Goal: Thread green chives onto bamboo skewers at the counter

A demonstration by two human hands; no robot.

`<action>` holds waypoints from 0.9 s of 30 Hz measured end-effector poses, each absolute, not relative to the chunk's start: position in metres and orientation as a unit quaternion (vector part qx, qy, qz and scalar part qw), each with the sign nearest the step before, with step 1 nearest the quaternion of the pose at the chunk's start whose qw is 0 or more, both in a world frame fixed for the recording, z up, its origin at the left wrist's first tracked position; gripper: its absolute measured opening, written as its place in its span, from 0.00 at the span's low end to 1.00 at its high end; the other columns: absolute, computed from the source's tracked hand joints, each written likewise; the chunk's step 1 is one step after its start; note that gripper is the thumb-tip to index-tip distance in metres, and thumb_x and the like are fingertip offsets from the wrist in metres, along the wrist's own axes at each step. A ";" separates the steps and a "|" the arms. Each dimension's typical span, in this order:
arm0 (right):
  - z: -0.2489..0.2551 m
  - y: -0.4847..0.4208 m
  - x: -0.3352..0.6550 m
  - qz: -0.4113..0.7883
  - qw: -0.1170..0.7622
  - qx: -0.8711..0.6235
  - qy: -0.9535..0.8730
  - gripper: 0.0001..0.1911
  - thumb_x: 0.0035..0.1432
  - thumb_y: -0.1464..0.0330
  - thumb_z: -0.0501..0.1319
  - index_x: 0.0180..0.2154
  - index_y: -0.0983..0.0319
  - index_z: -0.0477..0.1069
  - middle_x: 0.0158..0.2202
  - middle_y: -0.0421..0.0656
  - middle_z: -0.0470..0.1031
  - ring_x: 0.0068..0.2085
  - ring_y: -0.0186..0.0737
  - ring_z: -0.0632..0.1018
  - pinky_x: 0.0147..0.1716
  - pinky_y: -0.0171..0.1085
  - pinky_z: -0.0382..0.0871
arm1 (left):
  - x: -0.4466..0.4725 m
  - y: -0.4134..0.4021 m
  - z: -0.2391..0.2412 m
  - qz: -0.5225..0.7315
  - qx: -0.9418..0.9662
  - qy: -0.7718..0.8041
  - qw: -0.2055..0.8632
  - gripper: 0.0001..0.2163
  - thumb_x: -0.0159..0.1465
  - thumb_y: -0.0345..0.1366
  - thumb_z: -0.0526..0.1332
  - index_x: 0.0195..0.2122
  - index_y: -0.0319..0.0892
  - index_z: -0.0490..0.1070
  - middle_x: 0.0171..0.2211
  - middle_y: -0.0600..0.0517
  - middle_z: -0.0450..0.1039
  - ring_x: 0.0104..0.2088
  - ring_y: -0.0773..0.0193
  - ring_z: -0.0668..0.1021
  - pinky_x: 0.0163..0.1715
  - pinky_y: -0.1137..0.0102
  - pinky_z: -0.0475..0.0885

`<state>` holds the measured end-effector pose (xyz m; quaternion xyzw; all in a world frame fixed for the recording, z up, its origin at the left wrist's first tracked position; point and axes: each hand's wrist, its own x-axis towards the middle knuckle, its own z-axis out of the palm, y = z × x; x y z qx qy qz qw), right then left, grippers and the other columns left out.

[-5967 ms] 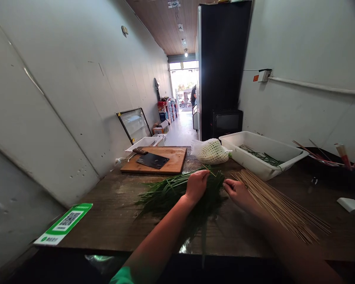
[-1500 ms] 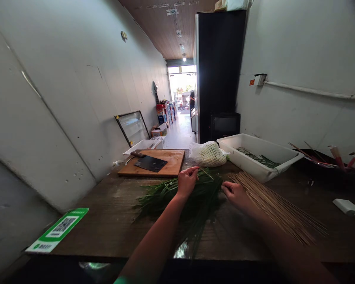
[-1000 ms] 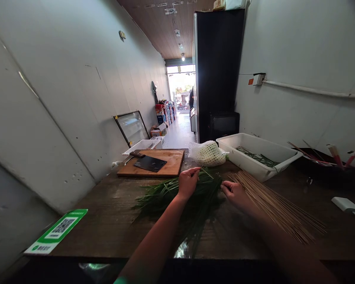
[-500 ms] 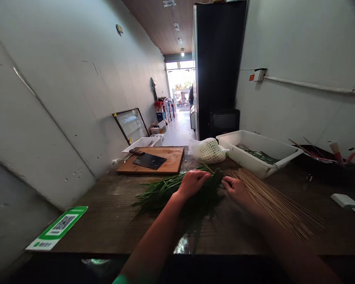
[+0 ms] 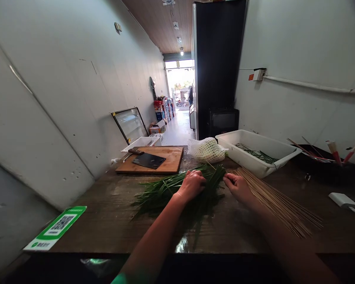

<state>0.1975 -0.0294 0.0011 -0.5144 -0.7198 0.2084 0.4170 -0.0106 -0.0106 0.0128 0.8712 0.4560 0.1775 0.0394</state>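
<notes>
A bunch of long green chives [image 5: 162, 190] lies across the middle of the wooden table. My left hand [image 5: 193, 184] rests on the bunch, its fingers curled closed around some of the stalks. At the cut right end of the chives, my right hand [image 5: 236, 185] is closed in a pinch; what its fingertips hold is too small to make out. A thin stick [image 5: 210, 164] pokes out above the chives between the hands. Just right of my right hand lies a spread bundle of bamboo skewers [image 5: 279, 203], partly behind my forearm.
A cleaver [image 5: 149, 160] lies on a wooden cutting board [image 5: 174, 157] at the back left. Behind the chives sits a net-wrapped bundle [image 5: 207, 150]. A white plastic tub [image 5: 225, 142] holds some green stalks. Far right are a black pan [image 5: 319, 167] and a white adapter [image 5: 342, 200].
My left hand has curled its fingers in and drawn slightly back from the chives' cut ends. My right hand has stayed nearly in place, still pinched.
</notes>
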 end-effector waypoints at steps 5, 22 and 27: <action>-0.001 -0.029 0.197 0.212 0.420 -0.510 -0.720 0.15 0.57 0.61 0.52 0.30 0.63 0.73 0.28 0.42 0.75 0.30 0.38 0.72 0.31 0.33 0.64 | -0.008 -0.009 0.008 0.180 0.862 0.472 0.034 0.07 0.55 0.31 0.59 0.30 0.44 0.78 0.34 0.48 0.72 0.41 0.57 0.72 0.45 0.62 0.61; -0.002 -0.029 0.194 0.223 0.432 -0.500 -0.717 0.15 0.57 0.61 0.53 0.32 0.63 0.74 0.31 0.44 0.77 0.31 0.39 0.74 0.32 0.34 0.65 | 0.000 -0.007 0.005 0.288 0.777 0.559 0.006 0.09 0.63 0.35 0.54 0.32 0.42 0.73 0.31 0.49 0.76 0.33 0.62 0.76 0.33 0.71 0.65; -0.002 -0.030 0.193 0.212 0.433 -0.497 -0.721 0.15 0.57 0.61 0.53 0.31 0.63 0.73 0.30 0.43 0.77 0.30 0.39 0.74 0.32 0.34 0.65 | 0.000 -0.008 0.007 0.323 0.733 0.599 -0.008 0.12 0.65 0.37 0.50 0.37 0.42 0.73 0.29 0.47 0.77 0.31 0.60 0.77 0.32 0.70 0.66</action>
